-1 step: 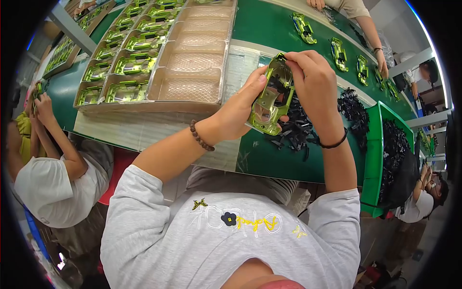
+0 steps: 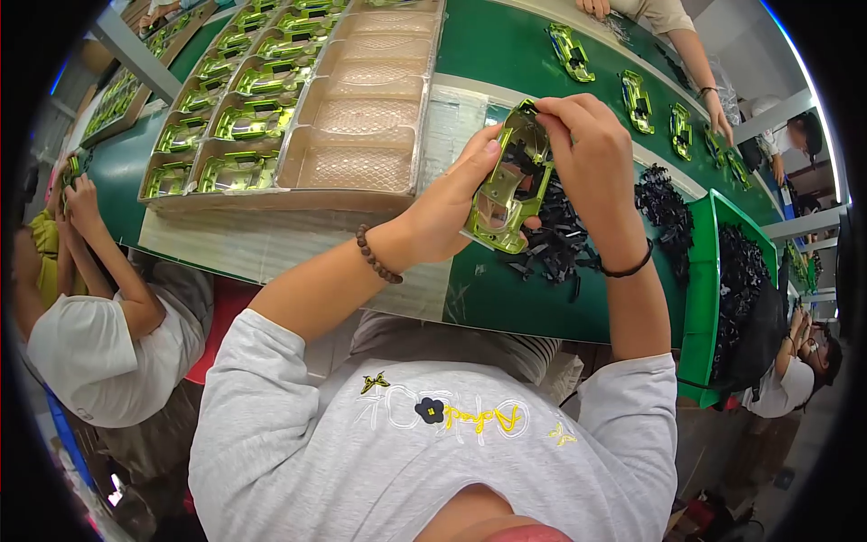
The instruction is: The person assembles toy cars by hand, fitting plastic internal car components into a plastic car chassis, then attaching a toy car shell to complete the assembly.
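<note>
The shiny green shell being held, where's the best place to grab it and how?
Probably hold the shell by its long left edge, coming from the left, as the left hand does, thumb along that side. It's long with openings in its middle, so the edge looks surest. The right hand has fingers at the far end.

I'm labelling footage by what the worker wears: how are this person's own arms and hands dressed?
Both arms wear short, light grey sleeves ending near the elbow, leaving the forearms uncovered. The left hand is ungloved, with a bracelet of round brown beads at its wrist. The right hand is ungloved too, with a thin black band around its wrist.
</note>
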Demonstrator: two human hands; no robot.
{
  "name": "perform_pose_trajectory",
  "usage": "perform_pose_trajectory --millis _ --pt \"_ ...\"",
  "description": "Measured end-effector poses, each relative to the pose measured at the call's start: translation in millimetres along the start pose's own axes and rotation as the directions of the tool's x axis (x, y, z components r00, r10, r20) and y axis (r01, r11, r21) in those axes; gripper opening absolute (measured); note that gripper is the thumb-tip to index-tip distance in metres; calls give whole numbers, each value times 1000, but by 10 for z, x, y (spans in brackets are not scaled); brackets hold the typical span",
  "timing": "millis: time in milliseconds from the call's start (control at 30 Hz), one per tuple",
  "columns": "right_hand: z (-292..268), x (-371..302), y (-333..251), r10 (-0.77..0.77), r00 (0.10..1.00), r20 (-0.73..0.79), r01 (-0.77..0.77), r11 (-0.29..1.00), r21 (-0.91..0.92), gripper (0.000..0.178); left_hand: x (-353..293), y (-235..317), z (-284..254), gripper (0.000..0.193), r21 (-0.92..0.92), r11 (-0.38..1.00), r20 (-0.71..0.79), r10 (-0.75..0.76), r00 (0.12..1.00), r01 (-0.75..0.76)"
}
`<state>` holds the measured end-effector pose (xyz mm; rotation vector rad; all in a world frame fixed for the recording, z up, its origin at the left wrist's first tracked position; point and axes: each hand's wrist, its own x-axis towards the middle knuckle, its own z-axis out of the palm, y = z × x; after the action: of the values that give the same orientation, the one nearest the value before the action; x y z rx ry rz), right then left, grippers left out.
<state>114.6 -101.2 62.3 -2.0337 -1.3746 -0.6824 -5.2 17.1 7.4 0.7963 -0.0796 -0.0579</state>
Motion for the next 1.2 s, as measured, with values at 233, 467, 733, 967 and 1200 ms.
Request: perform_pose_trajectory --millis 233,467,733,967,1200 --pt "-359 167 445 29 688 725 -689 339 640 27 -75 188 14 51 61 996 169 -73 983 64" --pt "-160 436 1120 321 492 809 -861 313 400 29 48 794 -146 37 740 671 -151 83 985 56" --pt "1271 877 2261 743 339 577 -632 -274 725 12 1476 1798 -1550 35 927 6 -331 488 808 376" --pt "2027 1065 2163 714 261 650 -564 -433 703 11 2273 2003 -2394 55 787 -152 -482 454 749 598" --pt "1737 903 1848 776 227 588 -703 -288 651 27 2464 2070 -2227 51 722 179 -644 529 553 669"
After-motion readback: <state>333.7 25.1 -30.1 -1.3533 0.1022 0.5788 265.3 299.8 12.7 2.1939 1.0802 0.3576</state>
